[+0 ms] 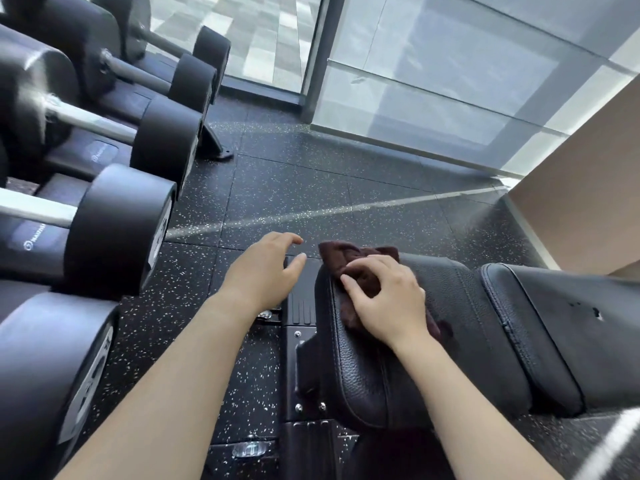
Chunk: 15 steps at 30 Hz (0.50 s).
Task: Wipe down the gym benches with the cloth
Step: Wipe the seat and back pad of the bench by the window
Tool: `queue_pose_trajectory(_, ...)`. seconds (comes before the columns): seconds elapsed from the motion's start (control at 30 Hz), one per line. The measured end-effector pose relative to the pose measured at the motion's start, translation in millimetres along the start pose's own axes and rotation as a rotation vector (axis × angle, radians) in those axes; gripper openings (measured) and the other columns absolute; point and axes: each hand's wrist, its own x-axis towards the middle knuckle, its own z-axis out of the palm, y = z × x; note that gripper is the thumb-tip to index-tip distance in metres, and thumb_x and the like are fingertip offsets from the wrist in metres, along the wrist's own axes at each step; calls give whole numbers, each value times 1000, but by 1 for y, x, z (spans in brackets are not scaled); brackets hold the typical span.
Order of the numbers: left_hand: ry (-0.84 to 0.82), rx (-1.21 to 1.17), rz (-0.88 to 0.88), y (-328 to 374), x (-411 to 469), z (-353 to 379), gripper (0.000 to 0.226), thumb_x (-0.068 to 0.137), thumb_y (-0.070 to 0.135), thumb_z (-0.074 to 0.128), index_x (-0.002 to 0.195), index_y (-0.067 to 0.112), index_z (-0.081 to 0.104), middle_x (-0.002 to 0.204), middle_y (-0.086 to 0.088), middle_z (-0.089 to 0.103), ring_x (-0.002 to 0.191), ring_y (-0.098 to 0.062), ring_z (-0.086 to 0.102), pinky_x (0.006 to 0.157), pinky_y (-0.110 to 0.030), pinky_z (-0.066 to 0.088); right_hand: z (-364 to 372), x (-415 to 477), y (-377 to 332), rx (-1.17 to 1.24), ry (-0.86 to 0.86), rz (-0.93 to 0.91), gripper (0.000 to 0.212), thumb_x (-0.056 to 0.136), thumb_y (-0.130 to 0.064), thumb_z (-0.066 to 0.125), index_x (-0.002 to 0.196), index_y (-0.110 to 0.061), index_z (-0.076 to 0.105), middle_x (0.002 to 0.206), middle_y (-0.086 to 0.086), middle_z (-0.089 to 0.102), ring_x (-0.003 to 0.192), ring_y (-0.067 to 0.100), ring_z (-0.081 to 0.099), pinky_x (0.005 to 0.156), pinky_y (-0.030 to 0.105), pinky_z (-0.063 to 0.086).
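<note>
Daylight is pouring in through the glass panels point(450, 81) at twelve to two o'clock, leaving them pale and washed out. A thin bright streak is crossing the speckled floor point(294, 188) near the centre. The dumbbells point(121, 223) at nine o'clock are smearing with motion blur and bulging from wide-angle distortion. The black bench pad point(460, 306) at four o'clock is catching soft sheen, its grain staying fairly sharp. Shadows are lying soft.

I am seeing a row of black dumbbells point(117, 233) lying on a rack along the left. Black rubber flooring point(311, 188) flecked with white is stretching ahead, a pale streak of light crossing it. Glass panels point(433, 74) are standing beyond, a tan wall point(588, 188) rising at right.
</note>
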Motion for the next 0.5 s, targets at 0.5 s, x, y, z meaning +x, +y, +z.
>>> queue_pose_trajectory(0.5, 46, -51, -85, -11, 0, -32, 35, 93, 33, 46, 126, 23, 52, 126, 0, 55, 106, -14, 50, 94, -31, 39, 7, -69, -27, -292, -104, -298, 25, 71, -57, 53, 77, -35, 63, 104, -20, 60, 107, 20, 55, 74, 42, 41)
